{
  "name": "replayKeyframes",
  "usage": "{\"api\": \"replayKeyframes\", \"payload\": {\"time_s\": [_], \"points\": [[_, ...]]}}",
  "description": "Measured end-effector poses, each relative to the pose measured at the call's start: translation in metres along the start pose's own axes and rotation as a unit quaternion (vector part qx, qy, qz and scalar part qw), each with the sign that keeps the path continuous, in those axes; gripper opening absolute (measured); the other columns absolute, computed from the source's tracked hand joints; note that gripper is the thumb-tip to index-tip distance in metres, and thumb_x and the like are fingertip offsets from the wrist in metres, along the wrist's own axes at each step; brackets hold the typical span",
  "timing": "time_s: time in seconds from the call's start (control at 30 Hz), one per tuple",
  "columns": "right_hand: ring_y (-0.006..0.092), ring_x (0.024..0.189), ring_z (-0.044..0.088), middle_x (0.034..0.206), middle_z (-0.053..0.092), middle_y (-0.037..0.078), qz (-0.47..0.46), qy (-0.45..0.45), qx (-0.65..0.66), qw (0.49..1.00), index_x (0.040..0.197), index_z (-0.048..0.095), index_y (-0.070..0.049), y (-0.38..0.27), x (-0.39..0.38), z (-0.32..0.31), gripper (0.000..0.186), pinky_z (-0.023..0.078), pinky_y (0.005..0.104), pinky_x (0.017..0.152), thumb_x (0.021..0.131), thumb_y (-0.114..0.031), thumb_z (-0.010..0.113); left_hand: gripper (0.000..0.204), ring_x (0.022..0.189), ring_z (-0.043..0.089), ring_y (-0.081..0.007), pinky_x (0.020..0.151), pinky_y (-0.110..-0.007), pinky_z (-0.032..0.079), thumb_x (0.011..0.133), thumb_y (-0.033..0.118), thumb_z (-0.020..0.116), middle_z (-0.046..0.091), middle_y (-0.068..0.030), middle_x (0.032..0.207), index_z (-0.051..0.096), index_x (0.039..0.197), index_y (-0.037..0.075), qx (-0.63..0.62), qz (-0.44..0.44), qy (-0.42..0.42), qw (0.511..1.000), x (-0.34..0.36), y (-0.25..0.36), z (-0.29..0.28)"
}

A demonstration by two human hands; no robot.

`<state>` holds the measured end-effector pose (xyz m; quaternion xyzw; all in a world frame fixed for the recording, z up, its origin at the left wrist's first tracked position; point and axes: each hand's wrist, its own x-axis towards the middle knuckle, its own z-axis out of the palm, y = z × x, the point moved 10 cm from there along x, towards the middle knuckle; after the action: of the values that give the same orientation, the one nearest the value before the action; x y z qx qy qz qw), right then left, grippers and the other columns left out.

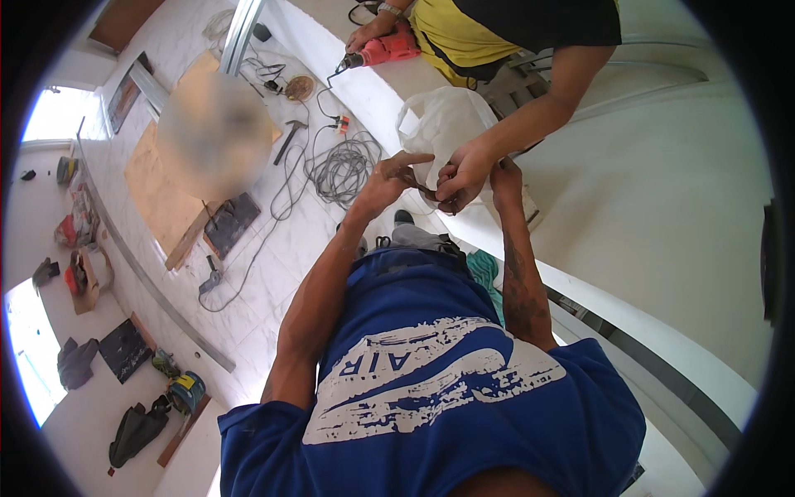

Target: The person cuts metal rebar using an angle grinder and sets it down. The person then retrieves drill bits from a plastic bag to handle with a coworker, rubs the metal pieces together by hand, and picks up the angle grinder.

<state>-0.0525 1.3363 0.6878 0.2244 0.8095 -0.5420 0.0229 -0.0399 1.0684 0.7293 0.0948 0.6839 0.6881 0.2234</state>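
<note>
My left hand (384,185) is raised in the middle, its upper finger stretched to the right and the others shadowed. Another person's hand (466,176) reaches down from the upper right, its fingertips pinched together over the shadowed fingers of my left hand. Whether anything small passes between them is hidden. Beyond the hands bulges a white plastic bag (443,120). Close behind the other person's wrist, my right hand (507,184) is closed, but what it grips is out of sight. The other person's far hand rests on a red power drill (389,50).
On the marble-patterned floor lie a coiled grey cable (341,171), a hammer (290,141), a grey power tool (212,275) and wooden boards (149,170). A white ledge (580,290) runs along my right. A green cloth (484,273) lies beside me. Bags and tools line the left wall.
</note>
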Motion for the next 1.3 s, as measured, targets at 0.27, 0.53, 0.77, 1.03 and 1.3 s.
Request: {"api": "replayKeyframes", "payload": {"time_s": [0.27, 0.53, 0.77, 1.03, 1.3], "points": [[0.0160, 0.091, 0.059, 0.106, 0.068, 0.019, -0.060, -0.103, 0.020, 0.993, 0.118, 0.058, 0.009, -0.024, -0.012, 0.032, 0.046, 0.047, 0.0307, 0.077, 0.095, -0.032, 0.055, 0.051, 0.104, 0.063, -0.0210, 0.098, -0.033, 0.045, 0.080, 0.002, 0.052, 0.068, -0.0123, 0.100, 0.057, 0.131, -0.004, -0.130, -0.026, 0.008, 0.991, -0.042, -0.004, 0.002], [0.0157, 0.091, 0.059, 0.104, 0.066, 0.008, -0.176, -0.269, 0.039, 0.946, 0.114, 0.060, 0.002, 0.039, 0.015, 0.074, 0.034, 0.049, 0.0309, 0.080, 0.090, -0.023, 0.064, 0.045, 0.107, 0.062, -0.0202, 0.100, -0.035, 0.046, 0.103, 0.029, 0.046, 0.067, -0.0132, 0.111, 0.058, 0.124, -0.009, -0.210, -0.029, 0.099, 0.972, -0.056, 0.000, 0.007], [0.0146, 0.095, 0.063, 0.109, 0.065, 0.007, -0.217, -0.453, 0.112, 0.857, 0.119, 0.058, 0.001, -0.042, -0.059, 0.107, 0.040, 0.051, 0.0295, 0.081, 0.089, -0.022, 0.070, 0.042, 0.094, 0.063, -0.0164, 0.089, -0.032, 0.050, 0.103, 0.032, 0.048, 0.070, -0.0100, 0.101, 0.069, 0.111, -0.003, -0.094, -0.009, 0.163, 0.982, -0.092, 0.004, -0.001], [0.0177, 0.094, 0.062, 0.104, 0.067, 0.010, 0.067, -0.510, 0.037, 0.857, 0.121, 0.061, 0.003, -0.057, -0.171, 0.161, 0.062, 0.048, 0.0322, 0.085, 0.096, -0.053, 0.053, 0.033, 0.087, 0.064, -0.0216, 0.081, -0.034, 0.050, 0.100, 0.025, 0.054, 0.070, -0.0155, 0.098, 0.071, 0.104, -0.004, 0.080, 0.061, 0.204, 0.974, -0.148, 0.030, -0.025], [0.0167, 0.089, 0.062, 0.096, 0.068, 0.009, -0.015, -0.564, -0.088, 0.821, 0.109, 0.066, 0.003, -0.090, -0.280, 0.242, 0.055, 0.048, 0.0303, 0.084, 0.097, -0.049, 0.054, 0.021, 0.087, 0.066, -0.0282, 0.080, -0.037, 0.051, 0.094, 0.015, 0.061, 0.069, -0.0139, 0.100, 0.071, 0.100, -0.003, 0.203, 0.102, 0.206, 0.952, -0.267, 0.039, -0.068]]}}
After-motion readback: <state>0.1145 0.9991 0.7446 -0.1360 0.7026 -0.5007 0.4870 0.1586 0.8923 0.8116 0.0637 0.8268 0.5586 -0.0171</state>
